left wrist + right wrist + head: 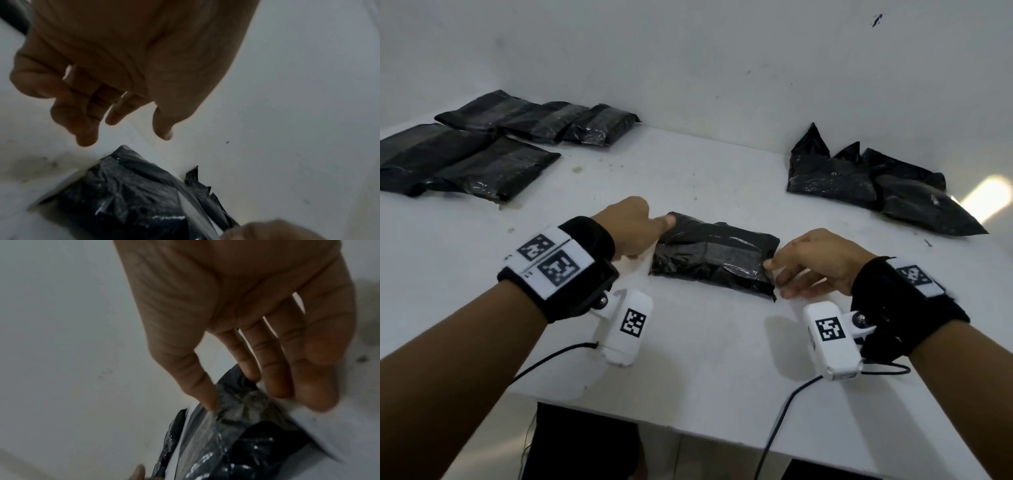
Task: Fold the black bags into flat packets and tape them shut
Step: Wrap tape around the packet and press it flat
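Note:
A folded black packet (714, 255) lies flat in the middle of the white table (705, 359), with a clear tape strip (726, 253) across it. My left hand (654, 236) is at its left end. In the left wrist view this hand (127, 133) hangs just above the packet (127, 194) with loosely bent fingers and holds nothing. My right hand (774, 274) is at the right end. In the right wrist view its (236, 392) straight thumb and fingertips touch the clear tape (236, 410) wrapped over that end of the packet (252, 443).
Several taped black packets (482, 147) lie at the back left. A heap of unfolded black bags (866, 181) sits at the back right against the white wall (705, 68). The table's front edge (688, 423) runs close below my wrists.

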`<state>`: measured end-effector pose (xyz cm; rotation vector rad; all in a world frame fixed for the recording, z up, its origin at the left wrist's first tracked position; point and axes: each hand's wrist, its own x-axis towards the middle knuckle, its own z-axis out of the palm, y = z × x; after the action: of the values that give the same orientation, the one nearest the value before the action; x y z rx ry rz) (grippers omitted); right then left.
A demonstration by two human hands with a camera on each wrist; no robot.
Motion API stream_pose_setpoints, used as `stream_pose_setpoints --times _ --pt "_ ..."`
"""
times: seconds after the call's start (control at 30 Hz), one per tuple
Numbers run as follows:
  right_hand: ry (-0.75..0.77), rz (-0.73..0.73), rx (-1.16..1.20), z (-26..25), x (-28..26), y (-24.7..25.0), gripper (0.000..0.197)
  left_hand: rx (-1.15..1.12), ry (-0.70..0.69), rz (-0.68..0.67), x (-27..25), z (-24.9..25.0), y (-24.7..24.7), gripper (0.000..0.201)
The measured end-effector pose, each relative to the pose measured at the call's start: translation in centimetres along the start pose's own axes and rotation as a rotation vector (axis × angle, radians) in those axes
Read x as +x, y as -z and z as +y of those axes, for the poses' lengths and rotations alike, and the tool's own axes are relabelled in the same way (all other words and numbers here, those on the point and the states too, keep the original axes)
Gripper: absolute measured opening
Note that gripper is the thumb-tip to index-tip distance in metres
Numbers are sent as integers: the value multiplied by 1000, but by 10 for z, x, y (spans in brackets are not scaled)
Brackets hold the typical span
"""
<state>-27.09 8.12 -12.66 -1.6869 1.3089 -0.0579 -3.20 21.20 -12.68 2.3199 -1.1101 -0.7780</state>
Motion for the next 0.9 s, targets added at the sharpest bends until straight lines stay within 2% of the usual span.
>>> stream_pose_setpoints --times 0.07,0.17,0.27,0.33,0.43,0.73,0.9 --pt "12 64 13 -5 -1 -5 44 85 -43 73 -2 11 -7 67" --pt "40 169 -77 -13 1 -18 68 93 -50 47 -1 23 -25 90" --pt "70 249 -236 -15 5 -28 85 151 -42 105 1 27 -38 95" --pt "70 279 -306 -13 9 -31 89 162 -30 136 2 27 -43 92" --pt "89 281 -245 -10 14 -36 85 115 -6 145 4 26 -47 86" --pt "45 169 10 -12 15 -33 51 -21 0 141 8 23 -46 74" --pt "53 125 101 -7 12 -27 54 -226 -9 99 10 5 -40 71"
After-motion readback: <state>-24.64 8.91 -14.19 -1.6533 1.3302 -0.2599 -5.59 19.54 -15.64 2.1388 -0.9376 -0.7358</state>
